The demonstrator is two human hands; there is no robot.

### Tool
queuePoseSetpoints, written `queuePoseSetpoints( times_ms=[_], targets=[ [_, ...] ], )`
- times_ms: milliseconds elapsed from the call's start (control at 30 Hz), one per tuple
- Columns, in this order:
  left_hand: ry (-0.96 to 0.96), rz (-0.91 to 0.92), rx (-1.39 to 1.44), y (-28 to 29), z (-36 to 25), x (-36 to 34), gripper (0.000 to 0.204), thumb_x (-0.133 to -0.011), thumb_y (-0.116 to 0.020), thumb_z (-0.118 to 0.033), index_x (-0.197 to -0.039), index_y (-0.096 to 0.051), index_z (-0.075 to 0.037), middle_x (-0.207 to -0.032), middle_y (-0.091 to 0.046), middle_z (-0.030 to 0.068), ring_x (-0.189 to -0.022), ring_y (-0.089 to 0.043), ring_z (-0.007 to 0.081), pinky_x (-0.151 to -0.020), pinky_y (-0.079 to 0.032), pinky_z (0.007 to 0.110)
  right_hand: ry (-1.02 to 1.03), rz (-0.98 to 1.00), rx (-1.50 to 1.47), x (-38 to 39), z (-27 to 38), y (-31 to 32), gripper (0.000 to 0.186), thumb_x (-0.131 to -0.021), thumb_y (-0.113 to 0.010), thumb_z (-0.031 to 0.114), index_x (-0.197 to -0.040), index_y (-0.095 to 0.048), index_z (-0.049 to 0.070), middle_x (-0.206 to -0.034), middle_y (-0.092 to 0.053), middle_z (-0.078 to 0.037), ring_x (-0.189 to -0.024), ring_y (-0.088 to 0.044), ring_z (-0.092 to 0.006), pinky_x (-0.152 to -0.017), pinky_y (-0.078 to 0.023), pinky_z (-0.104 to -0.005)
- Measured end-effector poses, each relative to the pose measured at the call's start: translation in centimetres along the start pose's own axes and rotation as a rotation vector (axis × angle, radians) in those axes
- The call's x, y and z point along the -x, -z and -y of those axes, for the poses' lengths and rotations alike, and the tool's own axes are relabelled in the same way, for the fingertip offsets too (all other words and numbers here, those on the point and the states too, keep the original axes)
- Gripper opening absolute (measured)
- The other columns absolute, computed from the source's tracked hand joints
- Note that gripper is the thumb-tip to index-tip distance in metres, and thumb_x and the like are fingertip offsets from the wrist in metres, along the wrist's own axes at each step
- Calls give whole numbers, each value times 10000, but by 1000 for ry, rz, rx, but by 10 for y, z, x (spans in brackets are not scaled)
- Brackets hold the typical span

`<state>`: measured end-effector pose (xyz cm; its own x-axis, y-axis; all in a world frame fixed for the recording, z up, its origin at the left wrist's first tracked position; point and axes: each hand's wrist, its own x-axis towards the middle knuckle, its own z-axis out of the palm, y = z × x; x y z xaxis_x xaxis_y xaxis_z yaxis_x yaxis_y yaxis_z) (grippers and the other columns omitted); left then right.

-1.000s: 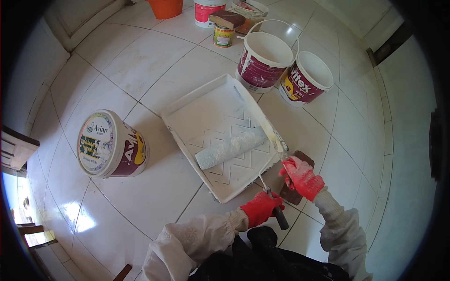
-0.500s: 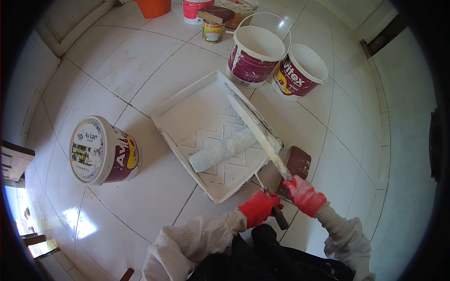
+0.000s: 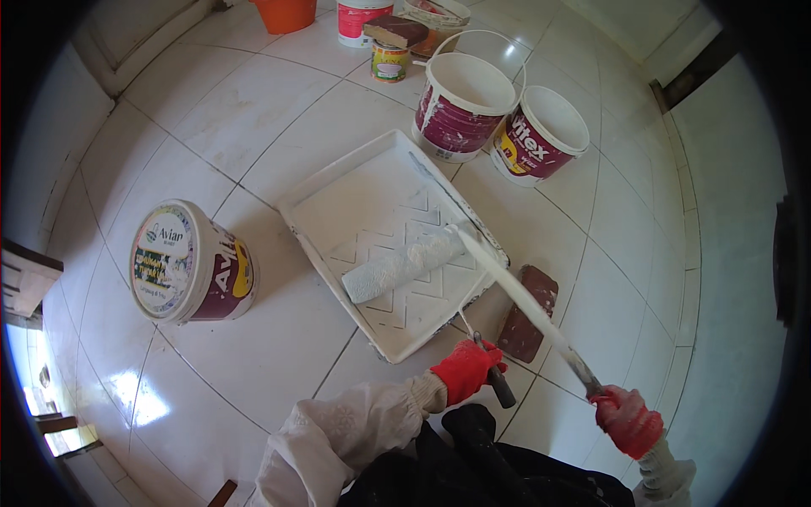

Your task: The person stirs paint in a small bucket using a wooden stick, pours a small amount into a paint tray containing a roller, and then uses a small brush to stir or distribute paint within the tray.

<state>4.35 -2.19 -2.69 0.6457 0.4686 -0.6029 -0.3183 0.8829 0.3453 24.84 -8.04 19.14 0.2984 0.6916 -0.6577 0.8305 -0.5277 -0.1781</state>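
Note:
My left hand (image 3: 465, 372), in a red glove, is closed round the dark handle of a paint roller. The white fuzzy roller sleeve (image 3: 404, 266) lies in a white, paint-coated tray (image 3: 351, 196) with a zigzag ridged floor. In my right hand (image 3: 627, 420), also red-gloved, is the near end of a long stick (image 3: 532, 311) smeared with white paint. The stick slants over the tray's right rim, its far end beside the right end of the roller sleeve. Whether the stick touches the sleeve I cannot tell.
Right of the tray lies a reddish-brown block (image 3: 529, 314). A lidded paint bucket (image 3: 194, 264) stands on the left. Beyond the tray are two open buckets (image 3: 463, 110) (image 3: 539, 139), a small tin (image 3: 389, 64) with a block on top, and an orange bucket (image 3: 285, 13).
My right hand has moved right and nearer to me, drawing the stick with it. The stick's far end has come from the tray's far corner down to the roller. My left hand has barely moved.

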Motion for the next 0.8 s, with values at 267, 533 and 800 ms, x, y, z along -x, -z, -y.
queuePoseSetpoints(
  times_ms=[267,533,800],
  targets=[
    [-390,108,-721,11,7,-3,139,-924,-513,-179,-989,-534,-58,-748,-575,65,-661,-598,173,-508,-451,275,154,240,-420,-53,111,-43,272,-839,-642,187,-1006,-515,14,-685,-611,-98,-603,-618,-127,-531,-490,-311],
    [-204,237,52,-5,-8,24,149,-926,-499,-139,-1052,-568,-100,-852,-555,22,-713,-542,109,-592,-437,261,845,-74,213,-124,134,-119,540,-892,-490,156,-1395,-295,156,-916,-632,-180,-858,-613,-372,-735,-480,-445],
    [-974,183,-1307,17,7,2,285,-855,-578,-76,-1140,-562,-70,-1045,-598,113,-930,-563,191,-796,-471,330,803,132,295,-99,125,-98,544,-903,-461,139,-1410,-265,111,-906,-606,-228,-805,-602,-402,-692,-475,-468]
  ],
)
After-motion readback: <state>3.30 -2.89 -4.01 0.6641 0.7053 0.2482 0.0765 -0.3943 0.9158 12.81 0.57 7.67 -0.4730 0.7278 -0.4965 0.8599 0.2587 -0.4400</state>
